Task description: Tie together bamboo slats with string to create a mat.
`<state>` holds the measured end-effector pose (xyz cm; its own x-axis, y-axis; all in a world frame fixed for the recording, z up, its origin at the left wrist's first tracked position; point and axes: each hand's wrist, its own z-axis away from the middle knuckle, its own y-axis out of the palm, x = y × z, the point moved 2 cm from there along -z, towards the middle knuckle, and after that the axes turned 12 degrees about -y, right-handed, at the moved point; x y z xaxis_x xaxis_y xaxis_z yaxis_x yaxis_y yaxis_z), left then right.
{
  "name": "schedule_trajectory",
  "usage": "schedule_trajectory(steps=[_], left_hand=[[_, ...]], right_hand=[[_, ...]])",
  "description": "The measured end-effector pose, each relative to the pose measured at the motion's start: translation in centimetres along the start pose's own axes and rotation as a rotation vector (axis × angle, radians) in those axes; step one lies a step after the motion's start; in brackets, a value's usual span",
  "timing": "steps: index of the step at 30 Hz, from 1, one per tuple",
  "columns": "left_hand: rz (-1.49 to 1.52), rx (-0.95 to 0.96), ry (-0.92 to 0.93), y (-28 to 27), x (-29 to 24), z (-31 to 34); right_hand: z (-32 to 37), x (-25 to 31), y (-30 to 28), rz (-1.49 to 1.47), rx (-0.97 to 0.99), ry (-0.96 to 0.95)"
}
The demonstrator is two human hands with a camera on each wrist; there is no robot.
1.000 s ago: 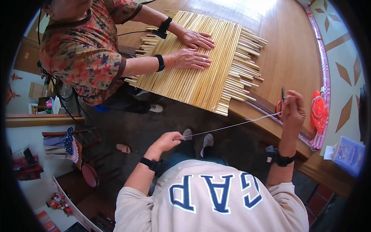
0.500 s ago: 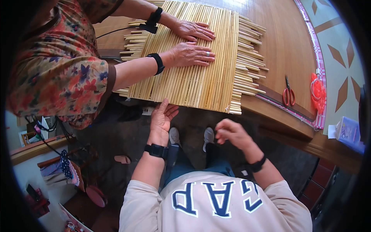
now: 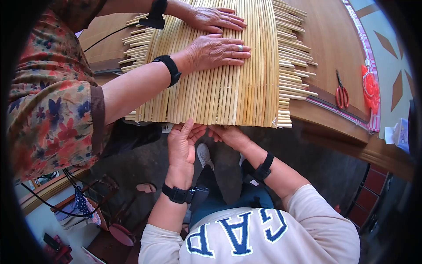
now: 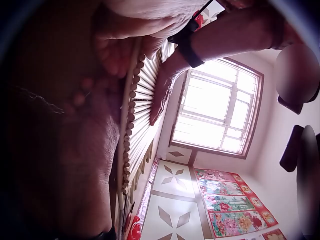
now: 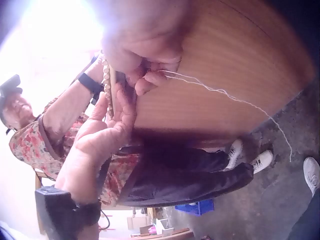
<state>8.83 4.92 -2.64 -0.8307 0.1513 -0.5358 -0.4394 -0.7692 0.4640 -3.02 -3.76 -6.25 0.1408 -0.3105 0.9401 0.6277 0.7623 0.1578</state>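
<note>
A mat of thin wooden sticks (image 3: pixel 206 97) lies at the near table edge. My left hand (image 3: pixel 181 143) grips its front edge, thumb at the stick ends and fingers underneath. Close beside it, my right hand (image 3: pixel 233 137) reaches below the edge, its fingertips partly hidden. In the right wrist view, those fingers pinch a thin white string (image 5: pixel 225 93), whose loose end trails toward the floor. Another person's two hands (image 3: pixel 217 53) rest flat on top of the mat.
Red-handled scissors (image 3: pixel 341 90) lie on the wooden table (image 3: pixel 329 57) to the right, near a red plastic bundle (image 3: pixel 371 92). A tissue pack (image 3: pixel 401 136) sits farther right. The other person stands at the left. A slipper (image 3: pixel 146 188) lies on the floor.
The string was stretched between my hands a second ago. My left hand then moved up to the mat's edge, and my right hand came in from the right to join it underneath.
</note>
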Motion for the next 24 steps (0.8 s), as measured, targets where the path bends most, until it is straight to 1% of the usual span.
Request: schedule_trajectory(steps=[4, 6, 7, 9, 11, 13, 15, 16, 18, 19, 21, 23, 24], left_hand=[[0.01, 0.065, -0.066, -0.1, -0.4, 0.1], [0.014, 0.07, -0.091, 0.2, -0.6, 0.3], [0.015, 0.073, -0.103, 0.2, -0.5, 0.3], [-0.028, 0.059, -0.129, 0.4, -0.3, 0.2], [-0.076, 0.043, -0.143, 0.7, -0.2, 0.1], [-0.077, 0.027, -0.09, 1.1, -0.2, 0.2], [-0.07, 0.022, -0.054, 1.3, -0.1, 0.3], [-0.067, 0.018, -0.046, 1.2, 0.0, 0.3], [-0.051, 0.021, -0.03, 1.1, 0.1, 0.2], [-0.045, 0.024, -0.026, 1.0, 0.2, 0.2], [-0.045, 0.034, -0.013, 0.7, 0.4, 0.0], [-0.047, 0.039, -0.006, 0.6, 0.6, 0.0], [-0.023, 0.037, -0.014, 0.7, 0.7, 0.1]], right_hand=[[-0.4, -0.2, -0.1, -0.022, -0.01, -0.059], [-0.8, -1.0, -0.7, 0.122, -0.031, -0.065], [-0.9, -0.8, -0.9, 0.119, -0.035, -0.067], [-0.9, -0.5, -1.3, 0.184, 0.036, -0.094], [-1.1, -0.5, -1.6, 0.159, 0.047, -0.118], [-1.4, -0.3, -1.8, 0.131, 0.058, -0.144], [-1.7, 0.0, -1.7, 0.214, 0.077, -0.177], [-1.8, 0.2, -1.7, 0.206, 0.078, -0.175], [-1.9, 0.7, -1.8, 0.767, 0.098, -0.384], [-2.1, 0.0, -1.8, 0.762, 0.1, -0.382], [-2.4, -1.2, -2.0, 0.712, -0.069, -0.457], [-2.1, -1.2, -2.0, 0.728, -0.044, -0.416], [-1.8, -1.3, -1.9, 0.66, -0.043, -0.391]])
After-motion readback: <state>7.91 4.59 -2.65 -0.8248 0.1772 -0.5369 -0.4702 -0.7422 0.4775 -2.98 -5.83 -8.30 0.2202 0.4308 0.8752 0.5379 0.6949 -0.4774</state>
